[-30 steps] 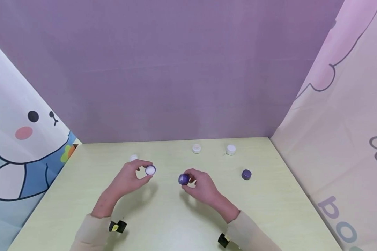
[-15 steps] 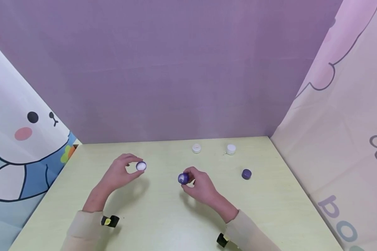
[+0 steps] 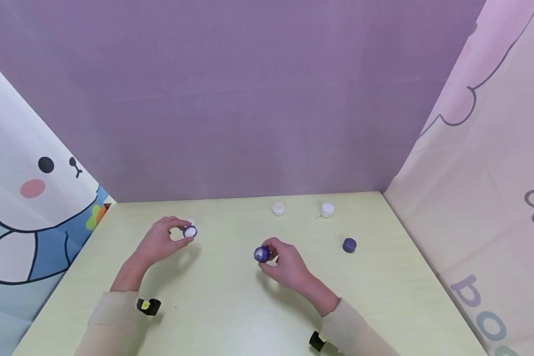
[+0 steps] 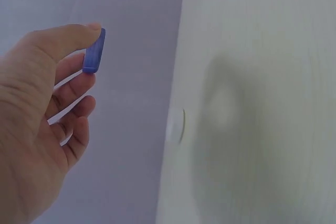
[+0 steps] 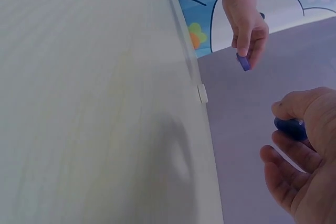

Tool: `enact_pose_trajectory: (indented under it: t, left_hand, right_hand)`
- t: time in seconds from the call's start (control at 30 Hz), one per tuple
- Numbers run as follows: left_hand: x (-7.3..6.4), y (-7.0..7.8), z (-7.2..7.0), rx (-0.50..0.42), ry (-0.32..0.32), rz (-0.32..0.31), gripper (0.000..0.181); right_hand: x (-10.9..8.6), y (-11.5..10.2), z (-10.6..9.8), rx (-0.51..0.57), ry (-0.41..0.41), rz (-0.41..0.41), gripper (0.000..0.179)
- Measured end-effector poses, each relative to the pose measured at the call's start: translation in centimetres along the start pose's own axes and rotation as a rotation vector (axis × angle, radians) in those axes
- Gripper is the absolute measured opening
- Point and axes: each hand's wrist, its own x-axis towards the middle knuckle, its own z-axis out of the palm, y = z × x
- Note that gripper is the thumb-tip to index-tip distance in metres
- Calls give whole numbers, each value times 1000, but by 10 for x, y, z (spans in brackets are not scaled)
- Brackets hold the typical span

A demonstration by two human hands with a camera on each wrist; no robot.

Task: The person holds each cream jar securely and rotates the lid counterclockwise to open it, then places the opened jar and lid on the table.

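Pinching a disc [image 3: 190, 231] aloft in the left hand [image 3: 157, 242], with a white lid [image 3: 192, 221] partly hidden at twelve o'clock. Apparently carrying over the table [image 3: 231, 316]; probably calling for steady lowering next. Shifted toward ten o'clock since a second ago. Between three and four o'clock from the disc, pinching a purple piece [image 3: 261, 254] in the right hand [image 3: 289, 265], scarcely moved.

right hand [image 5: 321, 178] pinches dark-blue object [image 5: 289, 128] | left hand [image 5: 245, 22] pinches purple disc [image 5: 243, 62] | table [image 5: 94, 108]: white piece [image 5: 202, 93], perhaps cap
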Motion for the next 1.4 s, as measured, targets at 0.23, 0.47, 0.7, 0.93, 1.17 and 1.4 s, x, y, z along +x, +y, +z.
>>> enact_pose_trajectory:
  t: [0.23, 0.47, 0.7, 0.93, 1.17, 1.4]
  left_hand:
    - [5, -21, 2, -16, -77, -84, 38]
    - [5, -42, 2, 36, -110, -149, 38]
    - [6, -57, 6, 9, -86, -146, 34]
    - [3, -69, 11, -18, -68, -131, 32]
    - [0, -81, 14, -42, -83, -153, 34]
    - [2, -89, 15, -53, -91, -161, 34]
  right_hand:
    - [-2, 2, -1, 10, -9, 16, 38]
    - [-3, 1, -1, 17, -6, 30, 38]
    - [-3, 2, -1, 16, -5, 55, 37]
    - [-4, 2, 0, 19, 6, 46, 38]
    - [-4, 3, 0, -2, 7, 39, 38]
    - [-5, 1, -1, -24, 17, 35, 39]
